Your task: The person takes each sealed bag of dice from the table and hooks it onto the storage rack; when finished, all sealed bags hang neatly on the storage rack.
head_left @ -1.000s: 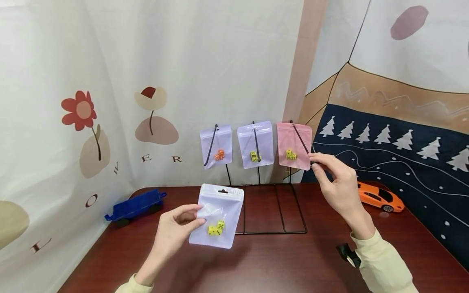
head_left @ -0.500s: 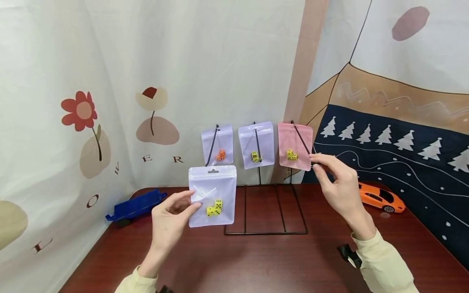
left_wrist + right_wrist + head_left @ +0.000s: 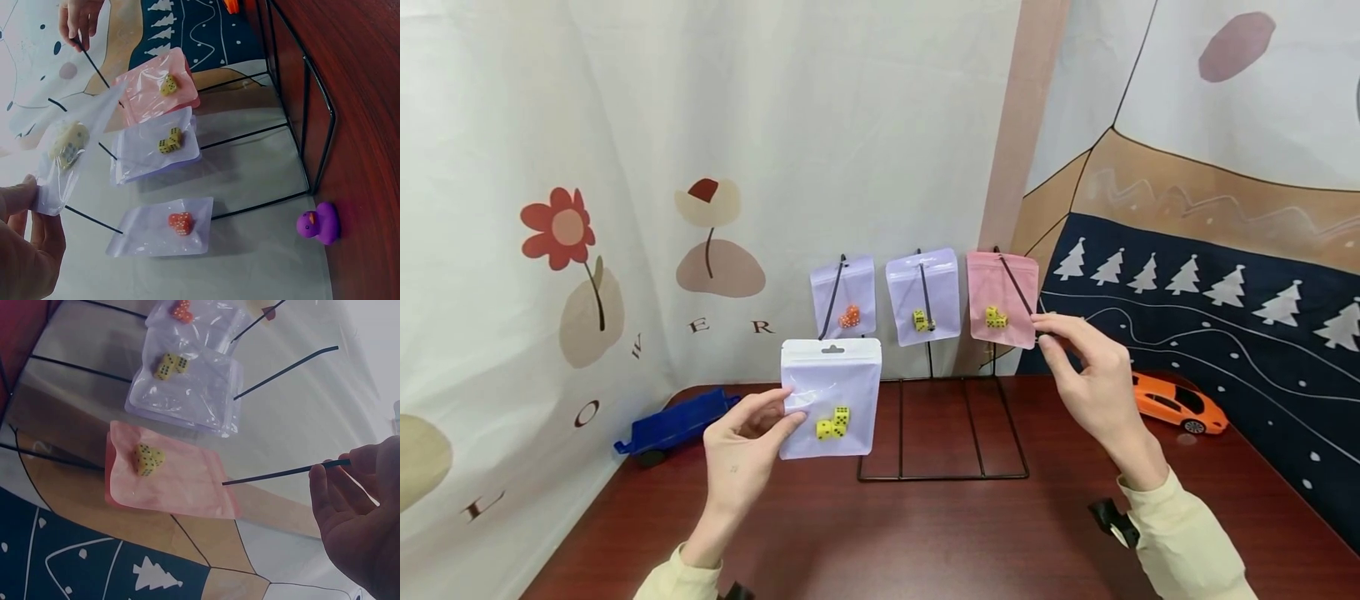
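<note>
My left hand (image 3: 741, 454) pinches the left edge of a purple zip bag (image 3: 853, 375) with yellow dice (image 3: 833, 422) inside, held upright in front of a black wire rack (image 3: 942, 478). My right hand (image 3: 1093, 379) pinches the end of the rack's right prong (image 3: 275, 475). On that prong hangs a pink zip bag (image 3: 981, 287) with yellow dice. A purple bag with yellow dice (image 3: 943, 283) hangs on the middle prong, and a purple bag with orange dice (image 3: 861, 283) on the left prong. The held bag overlaps the lower edge of the left hanging bag in the head view.
A blue toy trailer (image 3: 677, 423) stands at the left back of the brown table (image 3: 940, 542). An orange toy car (image 3: 1180, 404) is at the right, behind my right wrist. The left wrist view shows a purple rubber duck (image 3: 320, 224) beside the rack.
My left hand has raised the purple bag and moved it slightly left, turning it from tilted to nearly upright. The right hand has stayed on the prong's end.
</note>
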A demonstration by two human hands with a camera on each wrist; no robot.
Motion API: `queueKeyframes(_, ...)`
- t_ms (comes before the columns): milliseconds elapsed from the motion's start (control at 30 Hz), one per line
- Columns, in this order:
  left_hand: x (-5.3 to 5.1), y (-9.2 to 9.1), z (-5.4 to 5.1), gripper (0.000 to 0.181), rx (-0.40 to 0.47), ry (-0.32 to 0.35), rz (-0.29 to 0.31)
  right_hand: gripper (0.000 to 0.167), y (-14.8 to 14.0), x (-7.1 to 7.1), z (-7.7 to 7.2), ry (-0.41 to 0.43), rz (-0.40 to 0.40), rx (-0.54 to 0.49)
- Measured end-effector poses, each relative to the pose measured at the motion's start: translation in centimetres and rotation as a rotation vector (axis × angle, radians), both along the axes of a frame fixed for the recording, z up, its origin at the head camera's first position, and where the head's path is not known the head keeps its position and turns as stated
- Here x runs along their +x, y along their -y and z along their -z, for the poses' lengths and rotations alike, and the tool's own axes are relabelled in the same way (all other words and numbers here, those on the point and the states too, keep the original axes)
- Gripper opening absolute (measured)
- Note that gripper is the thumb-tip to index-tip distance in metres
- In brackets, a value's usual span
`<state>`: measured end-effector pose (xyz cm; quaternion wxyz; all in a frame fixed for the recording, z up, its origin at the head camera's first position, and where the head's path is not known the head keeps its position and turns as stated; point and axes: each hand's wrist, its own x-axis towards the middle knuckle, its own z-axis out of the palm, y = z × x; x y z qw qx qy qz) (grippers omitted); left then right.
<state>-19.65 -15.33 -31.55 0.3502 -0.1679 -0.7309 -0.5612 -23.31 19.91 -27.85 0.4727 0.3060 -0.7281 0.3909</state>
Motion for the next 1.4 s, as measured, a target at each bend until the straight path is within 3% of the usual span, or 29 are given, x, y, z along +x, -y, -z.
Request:
queueKeyframes(200, -0.1, -0.3, 0.2, 0.032, 0.019, -0.061, -0.003, 0.03, -0.1, -0.2, 0.1, 0.002, 0.006, 0.003)
queueKeyframes(700, -1.8, -0.4, 0.6, 0.031, 0.074, -0.047, -0.068, 0.029, -0.1, -0.1, 0.0, 0.009, 0.018, 0.007)
queueKeyframes(1033, -2.9, -0.5, 0.6, 0.031, 0.134, -0.042, -0.053, 0.028, -0.2, -0.2, -0.2, 0.0, 0.013, 0.01)
queueKeyframes(1233, -4.0, -1.0, 0.7, 0.031, 0.152, -0.05, -0.005, 0.029, -0.2, -0.2, -0.1, 0.014, 0.024, 0.002)
queueKeyframes(1400, -4.9, -1.0, 0.7, 0.031, 0.174, -0.046, -0.006, 0.029, -0.1, -0.1, 0.0, 0.021, 0.022, 0.003)
